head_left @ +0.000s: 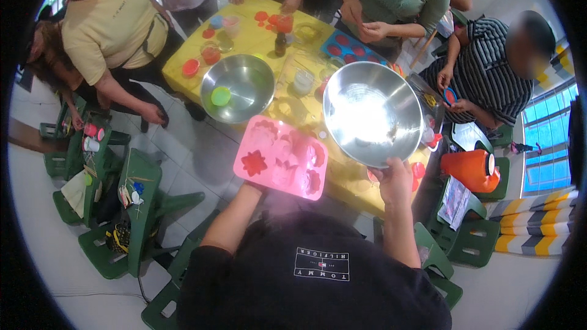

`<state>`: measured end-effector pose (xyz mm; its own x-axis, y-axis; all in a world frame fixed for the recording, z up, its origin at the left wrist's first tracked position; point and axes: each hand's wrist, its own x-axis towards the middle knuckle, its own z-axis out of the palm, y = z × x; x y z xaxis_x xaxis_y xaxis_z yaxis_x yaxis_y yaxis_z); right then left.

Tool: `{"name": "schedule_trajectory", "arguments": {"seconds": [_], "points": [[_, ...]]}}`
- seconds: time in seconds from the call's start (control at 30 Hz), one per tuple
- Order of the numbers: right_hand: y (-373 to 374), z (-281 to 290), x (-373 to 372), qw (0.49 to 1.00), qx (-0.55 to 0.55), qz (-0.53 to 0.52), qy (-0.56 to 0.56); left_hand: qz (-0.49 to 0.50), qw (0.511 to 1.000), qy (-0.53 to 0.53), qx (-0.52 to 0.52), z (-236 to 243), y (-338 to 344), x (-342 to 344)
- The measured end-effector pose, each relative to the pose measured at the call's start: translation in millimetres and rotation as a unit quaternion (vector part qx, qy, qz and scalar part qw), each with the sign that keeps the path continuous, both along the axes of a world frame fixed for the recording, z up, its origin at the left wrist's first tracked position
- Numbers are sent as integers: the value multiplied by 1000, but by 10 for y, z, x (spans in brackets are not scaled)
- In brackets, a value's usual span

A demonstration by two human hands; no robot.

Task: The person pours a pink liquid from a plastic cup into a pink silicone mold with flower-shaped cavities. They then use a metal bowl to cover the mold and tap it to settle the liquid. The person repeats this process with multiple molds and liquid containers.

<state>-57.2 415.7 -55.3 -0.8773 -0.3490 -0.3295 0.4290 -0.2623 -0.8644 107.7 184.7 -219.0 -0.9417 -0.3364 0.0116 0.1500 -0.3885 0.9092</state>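
Observation:
My left hand (pixel 255 187) holds a pink silicone mold (pixel 282 154) from beneath, its fingers mostly hidden under the near edge. Several flower-like cavities shape the mold, and one on its left holds a red flower-shaped fill (pixel 254 163). With my right hand (pixel 395 177) I grip the near rim of a shiny metal bowl (pixel 342 88), tilted toward me over the table's right side. Bright glare covers much of its inside. A second metal bowl (pixel 257 79) stands on the yellow-covered table (pixel 195 61) with a light green cup-like piece (pixel 221 96) in it.
On the table are a brown bottle (pixel 280 44), a clear cup (pixel 302 82), red pieces and a blue mold (pixel 333 41) with red rounds. Several people stand around it; one at right holds a small blue-rimmed piece (pixel 450 97). Green chairs (pixel 143 177) and an orange jug (pixel 468 171) flank me.

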Motion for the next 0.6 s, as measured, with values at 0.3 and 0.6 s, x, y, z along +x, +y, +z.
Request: {"name": "schedule_trajectory", "arguments": {"seconds": [0.3,0.6], "points": [[173,26,50,1000,18,-26,2,20,887,-61,-458,-120,-129,-476],[186,137,167,994,33,-104,-20,-30,992,20,-121,-662,-282,-820]]}}
